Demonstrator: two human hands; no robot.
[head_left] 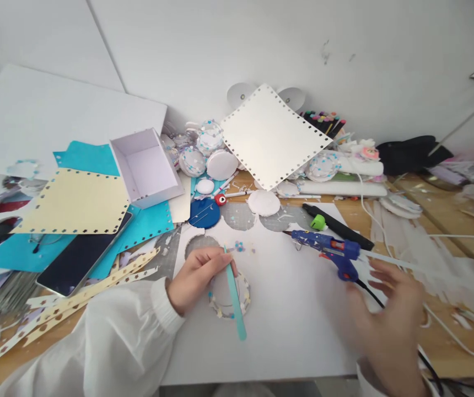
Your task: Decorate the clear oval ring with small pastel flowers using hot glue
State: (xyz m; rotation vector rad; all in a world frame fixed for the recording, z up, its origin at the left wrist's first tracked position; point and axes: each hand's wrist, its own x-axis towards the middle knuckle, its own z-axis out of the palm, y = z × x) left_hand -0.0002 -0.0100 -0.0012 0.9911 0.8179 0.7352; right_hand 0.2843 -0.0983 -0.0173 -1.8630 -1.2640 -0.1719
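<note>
My left hand pinches a pair of turquoise tweezers, its narrow tip up and its broad rounded end towards me. Beneath the tweezers, a round ring dotted with small blue and cream stars lies on the white sheet. Just beyond my fingertips are loose small blue stars. My right hand, smeared by motion, has its fingers apart and holds nothing visible. Closest to it is a blue patterned hot glue gun with a glue stick in its rear, lying nozzle left.
A white open box, yellow punched paper and a phone sit left. A white star-punched sheet leans at the back among decorated discs. A black marker lies beyond the glue gun; white cables run right.
</note>
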